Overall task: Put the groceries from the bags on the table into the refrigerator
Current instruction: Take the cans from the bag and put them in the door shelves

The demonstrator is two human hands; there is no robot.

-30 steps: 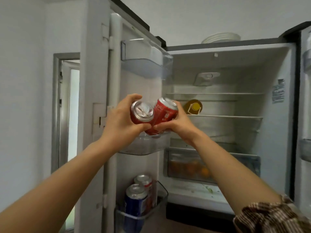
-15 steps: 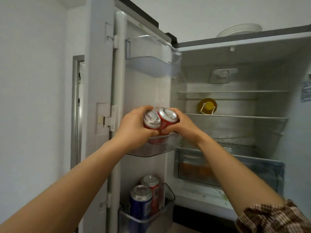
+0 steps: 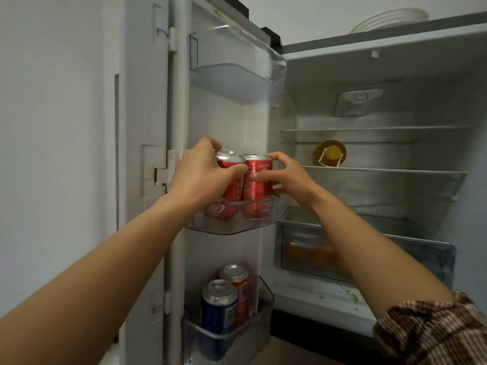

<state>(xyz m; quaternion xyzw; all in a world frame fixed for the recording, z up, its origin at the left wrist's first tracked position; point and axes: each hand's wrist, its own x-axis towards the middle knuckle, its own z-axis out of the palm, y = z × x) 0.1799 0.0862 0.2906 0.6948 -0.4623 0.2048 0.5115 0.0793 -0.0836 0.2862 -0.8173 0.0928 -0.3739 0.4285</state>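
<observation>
Two red soda cans stand upright side by side in the middle door bin [image 3: 232,227] of the open refrigerator. My left hand [image 3: 203,172] grips the left red can [image 3: 232,201] from the side and top. My right hand [image 3: 284,175] holds the right red can [image 3: 257,191], thumb across its front and fingers behind it. The lower parts of both cans show through the bin's clear wall.
The bottom door bin [image 3: 237,335] holds a blue can [image 3: 217,306] and a red can [image 3: 237,280]. The top door bin [image 3: 237,77] has nothing in it. A yellow bottle [image 3: 330,154] lies on a shelf. A crisper drawer [image 3: 369,259] holds orange fruit. Plates [image 3: 390,19] sit on top of the fridge.
Both hands have lowered the two red cans from tilted in the air into the middle door bin, where they now stand upright. The view has moved closer to the door.
</observation>
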